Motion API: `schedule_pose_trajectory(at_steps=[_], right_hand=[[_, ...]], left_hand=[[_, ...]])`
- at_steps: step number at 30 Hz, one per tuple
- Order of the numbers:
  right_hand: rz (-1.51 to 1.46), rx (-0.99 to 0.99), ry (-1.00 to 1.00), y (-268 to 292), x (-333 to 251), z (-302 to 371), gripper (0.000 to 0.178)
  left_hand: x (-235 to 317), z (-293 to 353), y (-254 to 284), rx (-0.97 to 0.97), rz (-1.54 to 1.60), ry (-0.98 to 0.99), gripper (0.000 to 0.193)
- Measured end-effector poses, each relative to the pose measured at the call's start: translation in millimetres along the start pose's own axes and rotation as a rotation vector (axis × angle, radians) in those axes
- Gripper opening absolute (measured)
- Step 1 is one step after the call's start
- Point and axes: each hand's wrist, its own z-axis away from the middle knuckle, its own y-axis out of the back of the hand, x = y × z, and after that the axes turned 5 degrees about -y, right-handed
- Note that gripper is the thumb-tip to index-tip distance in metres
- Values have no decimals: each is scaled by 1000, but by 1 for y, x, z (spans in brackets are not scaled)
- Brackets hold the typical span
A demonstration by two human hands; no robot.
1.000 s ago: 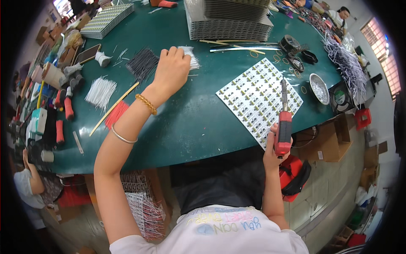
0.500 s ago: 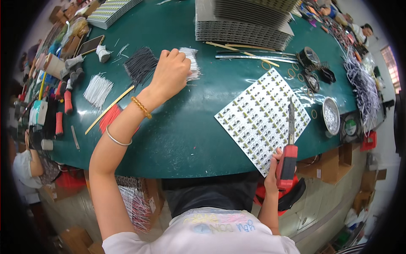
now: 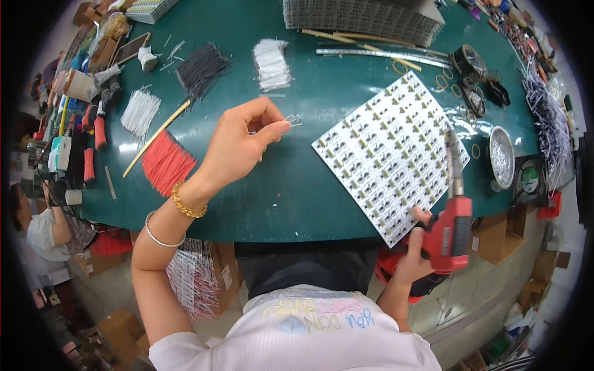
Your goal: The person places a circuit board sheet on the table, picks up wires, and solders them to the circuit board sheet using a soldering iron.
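Observation:
Between the thumb and fingers of my left hand (image 3: 242, 141) are a few short white wires (image 3: 294, 121), pinched over the green table. The pile of white wires (image 3: 272, 65) lies just beyond that hand. Farther left are a bundle of black wires (image 3: 201, 69), a fan of red wires (image 3: 166, 162) and another white wire pile (image 3: 140, 113). My right hand (image 3: 413, 263) is closed round the grip of a red and black soldering gun (image 3: 450, 235). Its metal tip points away from me, over the right edge of a white circuit board panel (image 3: 387, 157).
A tall stack of board panels (image 3: 365, 21) stands at the back. Wooden sticks (image 3: 346, 37), a solder spool (image 3: 468, 60), rubber bands and a metal bowl (image 3: 500, 157) lie to the right. A yellow stick (image 3: 154, 139) separates wire piles. Another person (image 3: 46, 226) sits at left.
My left hand has come back toward me from the white pile, wires now showing at its fingertips. The soldering gun has shifted right and turned. The view has moved slightly.

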Motion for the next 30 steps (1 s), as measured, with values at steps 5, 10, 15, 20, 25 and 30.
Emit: schedule_pose_trajectory(at_steps=[5, 10, 15, 20, 25, 30], right_hand=[[-158, -21, -104, 18, -35, 10, 45], [-86, -511, -64, 28, -44, 15, 68], [-284, -453, -299, 8, -33, 39, 83], [-253, -510, -403, 4, -39, 36, 86], [-204, -507, -505, 12, -32, 40, 85], [-60, -590, -367, 24, -19, 41, 77]], left_hand=[[-10, 13, -13, -23, 47, 39, 12], [-14, 23, -31, 71, -158, -34, 15], [-19, 26, -38, 56, -346, -186, 14], [-23, 25, -41, 99, -344, -232, 13], [-27, 23, -42, 108, -405, -303, 14], [-28, 21, -42, 109, -412, -330, 14]])
